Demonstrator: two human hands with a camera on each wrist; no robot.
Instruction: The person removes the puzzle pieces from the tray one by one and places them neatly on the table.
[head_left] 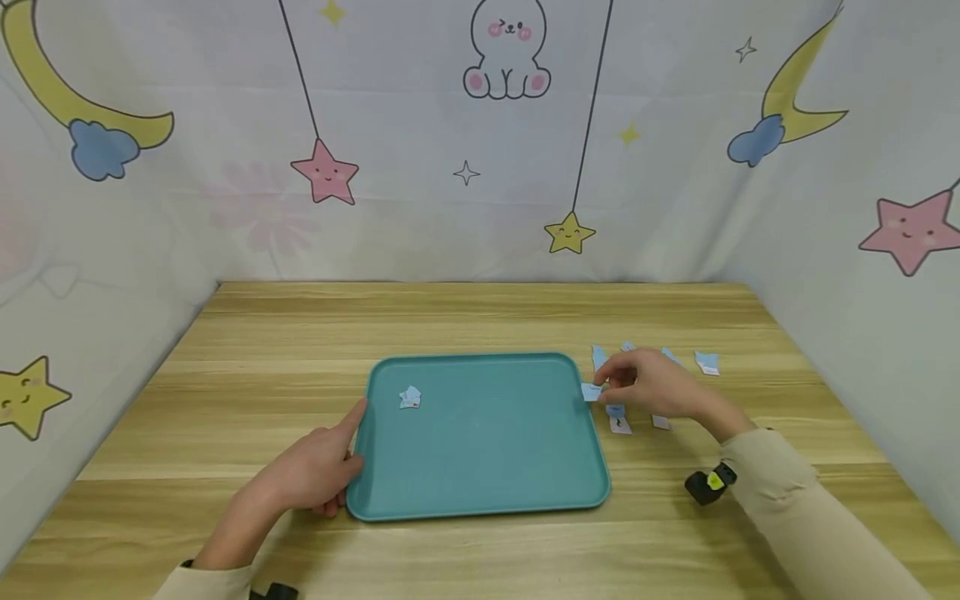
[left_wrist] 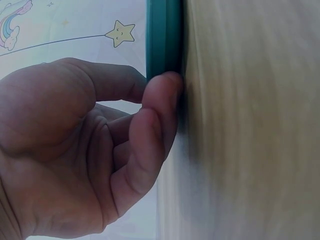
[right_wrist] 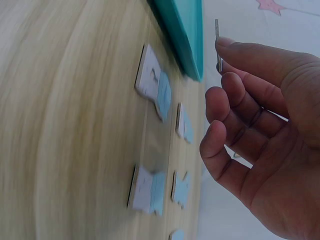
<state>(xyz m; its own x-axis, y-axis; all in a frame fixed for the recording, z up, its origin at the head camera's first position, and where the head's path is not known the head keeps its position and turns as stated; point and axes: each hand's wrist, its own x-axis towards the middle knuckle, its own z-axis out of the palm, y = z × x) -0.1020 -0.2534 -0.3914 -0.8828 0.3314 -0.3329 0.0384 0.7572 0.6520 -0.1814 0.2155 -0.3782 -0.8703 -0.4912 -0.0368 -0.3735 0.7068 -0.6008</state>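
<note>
On the table lies a teal tray (head_left: 480, 450), a small light-blue puzzle piece (head_left: 410, 397) resting in its upper left. My left hand (head_left: 315, 467) holds the tray's left rim, its index finger stretched along the edge. From the left wrist, the tray's rim (left_wrist: 164, 40) shows between thumb and fingers. My right hand (head_left: 648, 383) pinches a blue-and-white puzzle piece (head_left: 591, 392) over the tray's right rim. Seen edge-on from the right wrist, this thin piece (right_wrist: 218, 47) sits between thumb and index finger, the other fingers loosely curled.
Several loose puzzle pieces lie on the wooden table (head_left: 690, 483) right of the tray, among them one at the far right (head_left: 707, 362) and one near the rim (head_left: 619, 419). The right hand partly covers some. A white patterned curtain (head_left: 420, 108) encloses the table's back and sides.
</note>
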